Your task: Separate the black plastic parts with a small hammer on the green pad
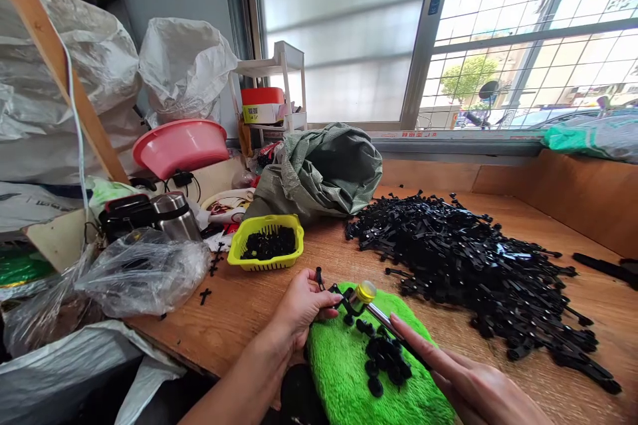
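Left hand [302, 302] pinches a black plastic piece [339, 295], right hand [473, 392] grips a yellow-headed mallet [383, 319] beside it — only a small pile [383, 358] sits on the green towel [343, 378] below, with a far bigger heap [473, 272] rightward.

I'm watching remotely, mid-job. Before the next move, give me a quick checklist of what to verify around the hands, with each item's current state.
1. Left hand grips the black plastic part: ok.
2. Right hand holds the yellow-faced mallet by its handle: ok.
3. Mallet face touching the black plastic part: cannot tell, the two overlap from this view.
4. Green plush cloth lies under the hands: ok, with small black pieces on it.
5. Large black parts pile stands apart from the cloth: ok.
6. Yellow basket stands upright, away from both hands: ok.
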`<move>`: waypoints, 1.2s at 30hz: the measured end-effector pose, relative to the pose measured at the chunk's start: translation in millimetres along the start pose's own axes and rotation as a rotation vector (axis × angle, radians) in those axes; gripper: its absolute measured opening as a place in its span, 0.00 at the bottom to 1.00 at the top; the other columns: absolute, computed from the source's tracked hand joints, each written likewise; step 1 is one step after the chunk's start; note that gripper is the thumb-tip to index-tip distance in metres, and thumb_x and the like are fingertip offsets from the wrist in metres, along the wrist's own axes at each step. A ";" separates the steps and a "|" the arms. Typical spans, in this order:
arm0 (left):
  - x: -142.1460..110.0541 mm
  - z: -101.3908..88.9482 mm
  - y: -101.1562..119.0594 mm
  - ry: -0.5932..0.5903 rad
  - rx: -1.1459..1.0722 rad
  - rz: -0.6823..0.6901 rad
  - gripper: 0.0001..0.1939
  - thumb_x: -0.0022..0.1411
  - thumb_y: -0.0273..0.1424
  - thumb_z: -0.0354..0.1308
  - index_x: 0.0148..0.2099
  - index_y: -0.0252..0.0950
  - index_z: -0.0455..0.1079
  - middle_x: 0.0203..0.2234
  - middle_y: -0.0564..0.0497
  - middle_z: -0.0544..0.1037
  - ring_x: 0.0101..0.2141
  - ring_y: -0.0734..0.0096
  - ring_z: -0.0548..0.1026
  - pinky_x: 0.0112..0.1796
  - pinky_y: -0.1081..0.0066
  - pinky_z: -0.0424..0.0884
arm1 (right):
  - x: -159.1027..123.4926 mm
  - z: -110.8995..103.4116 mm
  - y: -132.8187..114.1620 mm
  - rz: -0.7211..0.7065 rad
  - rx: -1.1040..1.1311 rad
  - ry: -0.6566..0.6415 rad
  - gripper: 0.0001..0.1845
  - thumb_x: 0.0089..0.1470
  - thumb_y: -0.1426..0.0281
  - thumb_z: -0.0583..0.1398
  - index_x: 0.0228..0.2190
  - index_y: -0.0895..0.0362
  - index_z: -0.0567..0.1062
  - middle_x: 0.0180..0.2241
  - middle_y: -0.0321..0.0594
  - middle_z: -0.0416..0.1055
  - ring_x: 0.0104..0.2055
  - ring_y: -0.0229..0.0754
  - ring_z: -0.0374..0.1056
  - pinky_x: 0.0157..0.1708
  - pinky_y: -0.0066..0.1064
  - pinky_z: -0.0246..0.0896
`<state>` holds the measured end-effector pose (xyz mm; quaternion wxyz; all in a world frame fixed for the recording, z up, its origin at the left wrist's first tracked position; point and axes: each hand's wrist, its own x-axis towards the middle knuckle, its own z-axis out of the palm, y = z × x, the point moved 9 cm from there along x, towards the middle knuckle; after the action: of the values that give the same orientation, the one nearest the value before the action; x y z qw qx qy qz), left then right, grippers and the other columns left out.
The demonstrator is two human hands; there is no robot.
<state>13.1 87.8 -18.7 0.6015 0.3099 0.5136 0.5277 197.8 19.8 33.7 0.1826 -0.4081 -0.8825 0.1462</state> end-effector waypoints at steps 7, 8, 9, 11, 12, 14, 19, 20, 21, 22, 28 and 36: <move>-3.0 1.0 2.8 -0.012 0.053 -0.006 0.21 0.40 0.18 0.66 0.32 0.34 0.56 0.18 0.56 0.69 0.18 0.79 0.68 0.17 0.82 0.65 | 4.0 -6.2 -9.4 0.020 -0.078 0.021 0.26 0.59 0.69 0.41 0.59 0.45 0.45 0.53 0.30 0.59 0.53 0.44 0.56 0.49 0.37 0.55; -3.3 0.9 3.1 -0.009 0.065 -0.004 0.21 0.40 0.18 0.65 0.32 0.34 0.56 0.18 0.56 0.69 0.18 0.79 0.68 0.16 0.82 0.64 | 3.5 -4.8 -8.2 0.028 -0.093 0.002 0.26 0.59 0.69 0.41 0.58 0.43 0.46 0.52 0.30 0.60 0.52 0.44 0.57 0.48 0.38 0.56; -3.5 0.7 3.5 -0.005 0.078 0.000 0.21 0.41 0.18 0.65 0.32 0.34 0.56 0.18 0.56 0.69 0.17 0.80 0.67 0.16 0.83 0.64 | 3.0 -6.0 -7.8 0.029 -0.092 0.012 0.26 0.59 0.69 0.41 0.58 0.43 0.46 0.52 0.30 0.60 0.52 0.44 0.57 0.48 0.37 0.56; -3.4 0.3 4.3 0.001 0.108 0.011 0.20 0.42 0.18 0.64 0.32 0.34 0.55 0.17 0.57 0.68 0.17 0.81 0.66 0.16 0.83 0.63 | 2.4 -13.1 -10.0 0.005 -0.059 0.084 0.27 0.60 0.68 0.41 0.59 0.45 0.43 0.55 0.31 0.56 0.54 0.43 0.54 0.49 0.35 0.55; -3.1 0.7 4.4 -0.002 0.123 0.015 0.20 0.43 0.19 0.64 0.32 0.34 0.55 0.17 0.58 0.68 0.16 0.81 0.66 0.16 0.83 0.63 | 2.4 -15.6 -10.7 0.002 -0.056 0.109 0.27 0.60 0.68 0.41 0.59 0.46 0.41 0.55 0.31 0.56 0.54 0.43 0.55 0.48 0.33 0.57; -1.8 2.0 4.3 -0.016 0.145 0.017 0.21 0.42 0.20 0.65 0.32 0.34 0.54 0.16 0.59 0.67 0.15 0.82 0.65 0.16 0.83 0.62 | 3.6 -14.3 -10.1 0.031 -0.090 0.091 0.27 0.59 0.68 0.40 0.59 0.46 0.42 0.51 0.34 0.63 0.48 0.44 0.63 0.43 0.33 0.63; 1.7 1.7 3.0 -0.027 0.230 0.000 0.20 0.46 0.20 0.62 0.33 0.35 0.52 0.14 0.60 0.66 0.11 0.84 0.62 0.11 0.85 0.49 | 4.9 -7.3 -10.1 0.054 -0.053 0.037 0.26 0.59 0.67 0.38 0.59 0.44 0.46 0.50 0.34 0.64 0.50 0.45 0.62 0.45 0.39 0.61; 2.0 1.5 3.0 -0.030 0.242 -0.004 0.19 0.46 0.20 0.61 0.33 0.35 0.52 0.14 0.61 0.65 0.11 0.84 0.61 0.11 0.84 0.47 | 4.7 -5.5 -7.5 0.076 -0.043 0.029 0.26 0.59 0.67 0.37 0.59 0.45 0.44 0.48 0.36 0.67 0.48 0.46 0.64 0.44 0.41 0.63; 2.1 1.1 3.2 -0.031 0.247 -0.007 0.19 0.46 0.20 0.61 0.33 0.35 0.52 0.14 0.61 0.66 0.11 0.85 0.61 0.11 0.84 0.47 | 4.6 -2.9 -4.2 0.104 -0.044 0.012 0.27 0.58 0.68 0.37 0.59 0.45 0.43 0.45 0.38 0.69 0.45 0.48 0.66 0.40 0.44 0.65; 2.1 0.7 3.5 -0.032 0.251 -0.008 0.19 0.45 0.20 0.62 0.32 0.35 0.52 0.15 0.61 0.66 0.11 0.85 0.60 0.12 0.84 0.47 | 4.5 0.3 -1.0 0.131 -0.054 -0.015 0.28 0.57 0.70 0.38 0.59 0.44 0.44 0.42 0.38 0.71 0.42 0.50 0.68 0.38 0.46 0.65; 2.7 -1.0 4.3 -0.043 0.294 -0.015 0.19 0.44 0.23 0.63 0.32 0.36 0.53 0.15 0.62 0.65 0.12 0.86 0.59 0.14 0.84 0.51 | 6.1 -7.4 -7.9 0.081 0.001 0.063 0.25 0.60 0.67 0.38 0.59 0.43 0.43 0.55 0.32 0.57 0.53 0.43 0.58 0.48 0.37 0.59; 7.8 0.3 6.5 -0.059 0.339 0.017 0.21 0.41 0.25 0.64 0.33 0.36 0.54 0.16 0.62 0.63 0.16 0.84 0.61 0.16 0.83 0.53 | 3.5 -15.2 -13.9 0.054 -0.073 0.131 0.27 0.59 0.70 0.41 0.59 0.44 0.44 0.52 0.36 0.63 0.48 0.43 0.64 0.42 0.32 0.63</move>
<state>10.7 96.9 -14.9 0.5509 0.4267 0.5748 0.4290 193.2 15.5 53.6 0.2210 -0.4470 -0.8619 0.0917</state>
